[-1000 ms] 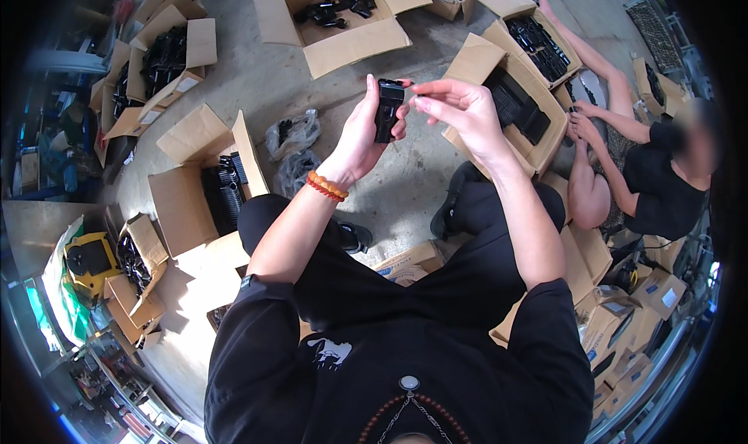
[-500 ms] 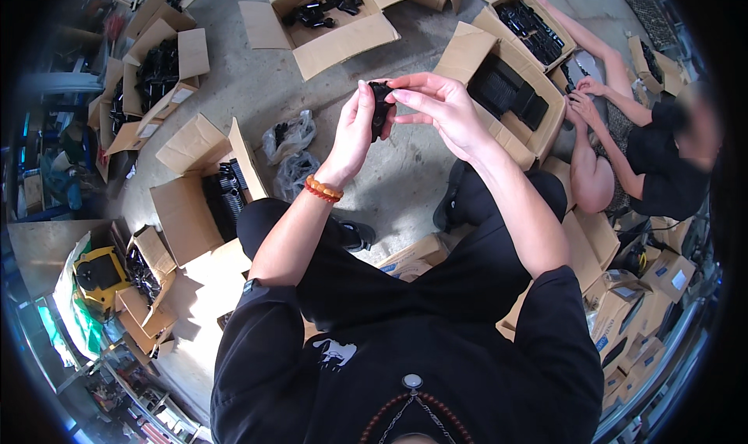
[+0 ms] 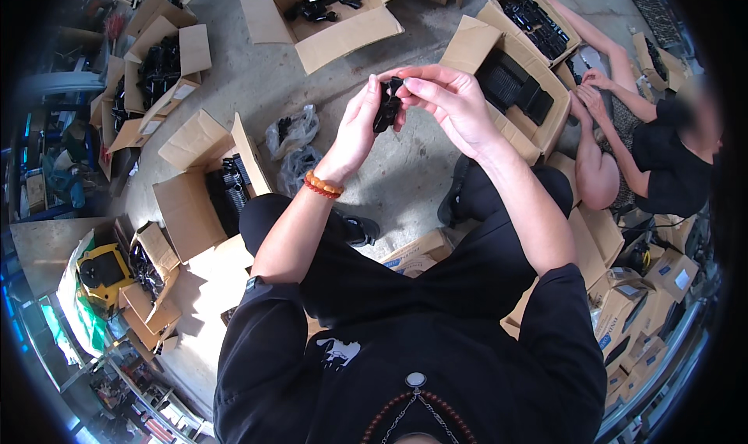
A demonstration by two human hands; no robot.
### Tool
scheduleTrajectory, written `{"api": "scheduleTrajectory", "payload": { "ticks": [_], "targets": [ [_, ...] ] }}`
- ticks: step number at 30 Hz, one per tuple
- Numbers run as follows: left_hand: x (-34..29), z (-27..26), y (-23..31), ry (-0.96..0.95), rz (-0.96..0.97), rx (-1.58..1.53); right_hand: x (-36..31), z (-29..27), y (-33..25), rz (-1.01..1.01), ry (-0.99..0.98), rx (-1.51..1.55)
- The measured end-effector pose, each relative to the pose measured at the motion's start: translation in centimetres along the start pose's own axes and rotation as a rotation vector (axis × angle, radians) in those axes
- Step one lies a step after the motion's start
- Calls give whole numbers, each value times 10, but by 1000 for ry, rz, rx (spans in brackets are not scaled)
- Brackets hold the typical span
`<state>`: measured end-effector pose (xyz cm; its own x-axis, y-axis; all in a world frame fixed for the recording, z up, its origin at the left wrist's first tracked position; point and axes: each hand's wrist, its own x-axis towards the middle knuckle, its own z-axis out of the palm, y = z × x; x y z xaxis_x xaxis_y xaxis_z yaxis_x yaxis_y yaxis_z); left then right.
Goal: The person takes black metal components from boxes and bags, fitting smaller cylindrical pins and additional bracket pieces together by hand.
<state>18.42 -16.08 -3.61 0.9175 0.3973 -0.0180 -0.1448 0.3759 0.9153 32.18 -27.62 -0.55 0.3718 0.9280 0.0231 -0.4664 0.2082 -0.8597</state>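
A small glossy black plastic part is held up in front of me, between both hands. My left hand is closed round it, with the thumb along its left side and fingertips showing behind it. The thumb and forefinger of my right hand pinch at its upper end, where a small dark bit sticks out. The other right fingers are curled beyond it. Whether that bit is a separate piece cannot be made out.
Open cartons of black parts surround me: one ahead, one left, one right. Clear plastic bags lie on the concrete floor. A co-worker sits at the right, hands on small parts. A yellow-and-black object stands left.
My right thumb and forefinger have closed in on the upper end of the black part. The part has tilted slightly, its top toward the right. My left hand keeps its hold.
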Motion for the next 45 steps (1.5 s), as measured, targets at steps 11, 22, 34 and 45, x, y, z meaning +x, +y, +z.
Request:
{"api": "scheduleTrajectory", "payload": {
  "ticks": [11, 22, 34, 45],
  "targets": [
    [-7, -2, 24, -200, 2, -3, -7, -4, -23, 100, -75, -14],
    [-8, -10, 27, -183, -49, -54, -6, -6, -24, 87, -99, 10],
    [-8, -15, 39, -279, -83, 94, -9, -6, -28, 122, -160, -24],
    [-8, -17, 33, -263, -68, 75, -9, -8, -27, 99, -177, 19]
  ]
}}
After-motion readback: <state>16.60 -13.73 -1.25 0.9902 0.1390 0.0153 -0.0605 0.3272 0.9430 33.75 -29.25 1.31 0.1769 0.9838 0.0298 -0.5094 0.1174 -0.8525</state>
